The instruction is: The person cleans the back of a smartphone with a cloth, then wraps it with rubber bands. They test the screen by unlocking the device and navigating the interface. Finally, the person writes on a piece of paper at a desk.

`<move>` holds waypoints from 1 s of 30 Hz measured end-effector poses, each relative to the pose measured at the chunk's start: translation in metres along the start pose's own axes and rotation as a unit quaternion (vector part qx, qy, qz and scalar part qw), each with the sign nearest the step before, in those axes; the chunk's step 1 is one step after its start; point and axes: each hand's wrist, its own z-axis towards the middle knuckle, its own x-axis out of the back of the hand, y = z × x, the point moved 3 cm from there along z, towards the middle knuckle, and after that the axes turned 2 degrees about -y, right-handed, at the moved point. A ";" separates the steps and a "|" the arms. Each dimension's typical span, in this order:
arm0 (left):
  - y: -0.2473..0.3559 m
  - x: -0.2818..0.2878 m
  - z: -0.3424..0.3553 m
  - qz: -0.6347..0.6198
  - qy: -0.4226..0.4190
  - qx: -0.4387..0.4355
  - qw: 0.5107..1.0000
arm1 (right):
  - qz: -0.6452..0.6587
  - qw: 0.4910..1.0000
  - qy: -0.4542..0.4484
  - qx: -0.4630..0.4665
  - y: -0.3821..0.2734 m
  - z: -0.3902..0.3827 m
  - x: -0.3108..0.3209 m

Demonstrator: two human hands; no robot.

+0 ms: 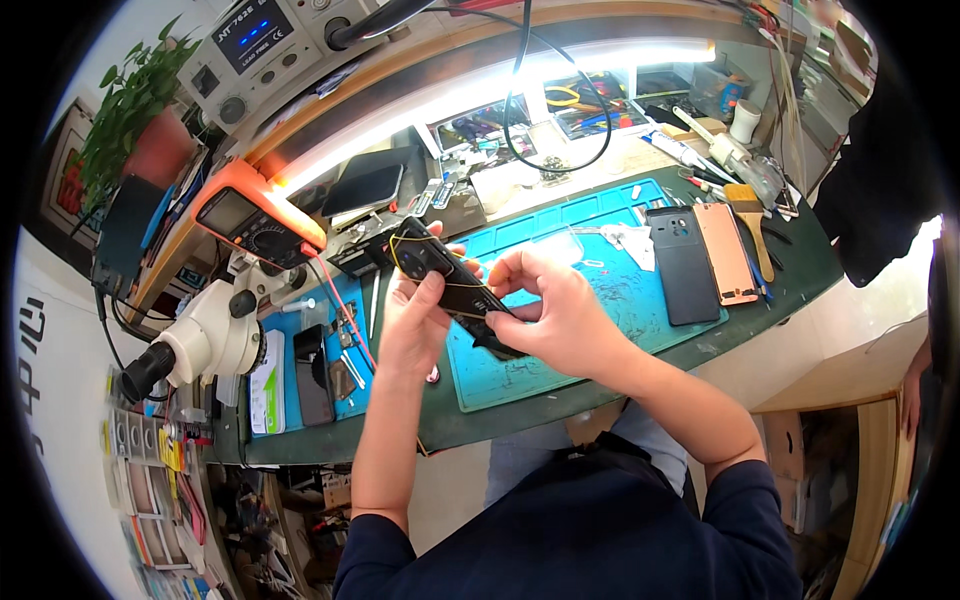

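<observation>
Phone (455, 270) gripped in the left hand (415, 310), slanting toward the right hand (560, 312).
The left fingers close around its camera end; the right thumb and fingertips bunch at its lower right edge (whether they pinch the yellow band (411, 238), I cannot tell). Its long axis runs far left to near right, over the mat (500, 382).
</observation>
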 end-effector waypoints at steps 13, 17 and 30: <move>0.001 0.020 -0.001 -0.014 0.103 -0.026 0.994 | 0.162 0.971 0.042 -0.173 0.002 0.000 0.065; 0.000 0.032 -0.002 0.112 0.155 -0.060 0.980 | -0.048 0.998 -0.033 -0.002 -0.040 -0.021 0.038; -0.025 0.021 0.018 -0.125 0.274 -0.042 0.953 | -0.503 0.786 0.044 0.356 0.033 -0.033 -0.047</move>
